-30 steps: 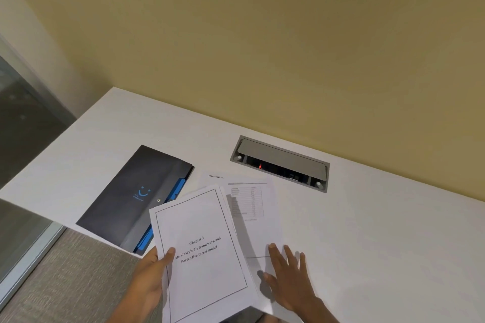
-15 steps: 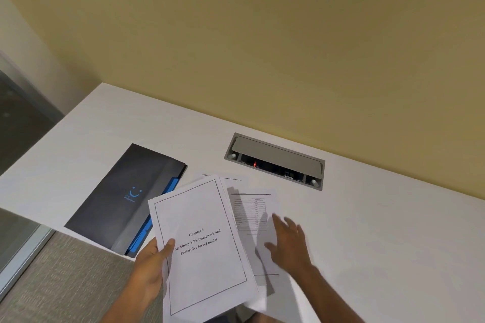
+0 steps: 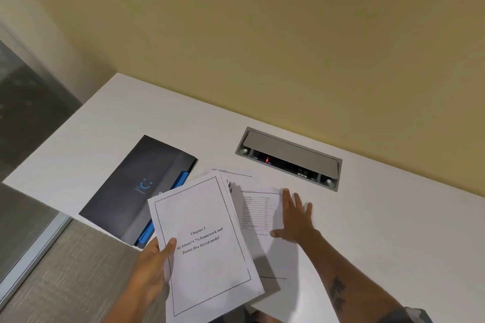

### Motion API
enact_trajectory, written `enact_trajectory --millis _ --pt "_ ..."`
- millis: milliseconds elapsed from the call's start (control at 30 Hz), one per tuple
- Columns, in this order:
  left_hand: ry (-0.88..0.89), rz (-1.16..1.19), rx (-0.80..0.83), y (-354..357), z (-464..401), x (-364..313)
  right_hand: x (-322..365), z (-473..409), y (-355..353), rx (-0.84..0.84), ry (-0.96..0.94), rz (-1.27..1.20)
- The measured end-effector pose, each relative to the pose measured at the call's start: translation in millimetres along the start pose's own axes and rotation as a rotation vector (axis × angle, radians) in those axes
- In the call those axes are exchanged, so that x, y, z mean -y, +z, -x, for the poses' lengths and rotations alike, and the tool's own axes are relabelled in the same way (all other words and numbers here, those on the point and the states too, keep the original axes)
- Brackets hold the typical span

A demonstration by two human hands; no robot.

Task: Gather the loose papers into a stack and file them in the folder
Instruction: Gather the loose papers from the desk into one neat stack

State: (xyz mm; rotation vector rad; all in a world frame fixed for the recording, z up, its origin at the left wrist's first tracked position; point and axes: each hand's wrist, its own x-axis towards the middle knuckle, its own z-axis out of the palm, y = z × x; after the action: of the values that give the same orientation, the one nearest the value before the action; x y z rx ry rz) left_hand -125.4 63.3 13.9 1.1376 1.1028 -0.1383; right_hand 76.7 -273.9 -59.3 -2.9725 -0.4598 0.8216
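Holding the stack by its left edge, the left hand has its thumb curled over the printed cover page and its fingers hidden beneath, so the sheets are pinched and lifted off the desk, tilted with their long axis running away from the person and slightly rightward. The right hand lies flat and spread, palm down, gripping nothing; its fingers press on the right edge of the table sheet, which lies loose on the desk just right of the stack and partly tucked under it. Another sheet peeks out beyond the stack's far edge, only its top line showing.

What matters for the next move is that the loose sheet lies directly under the right hand, its long axis nearly parallel to the stack and well within reach of it. My judgement is that the right hand is the nearer one and should slide the sheet leftward to join the stack.

Left of the left hand, just beyond its knuckles, the folder lies shut on the desk, its near corner overhanging the edge, blue tabs facing the stack.
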Motion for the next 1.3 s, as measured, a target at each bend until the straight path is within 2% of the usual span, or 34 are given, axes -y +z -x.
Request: enact_trajectory --millis 133,233,367,500,667,967,1300 --pt "-0.022 0.015 0.013 7 7 -1 7 18 8 -0.068 0.005 -0.01" --pt "-0.018 0.006 0.036 8 9 -2 12 37 16 -0.147 0.031 -0.119" --pt "-0.007 -0.003 0.062 10 13 -5 17 66 20 -0.223 0.187 -0.281" --pt "0.0 0.006 0.088 10 13 -7 13 86 25 -0.23 0.361 -0.598" --pt "0.009 0.017 0.116 11 13 -10 2 100 19 -0.292 0.332 -0.968" --pt "0.01 -0.006 0.198 16 20 -18 15 115 -20 -0.156 0.249 -1.36" --pt "-0.054 -0.05 0.314 25 22 -16 81 111 -38 0.149 0.038 -1.505"
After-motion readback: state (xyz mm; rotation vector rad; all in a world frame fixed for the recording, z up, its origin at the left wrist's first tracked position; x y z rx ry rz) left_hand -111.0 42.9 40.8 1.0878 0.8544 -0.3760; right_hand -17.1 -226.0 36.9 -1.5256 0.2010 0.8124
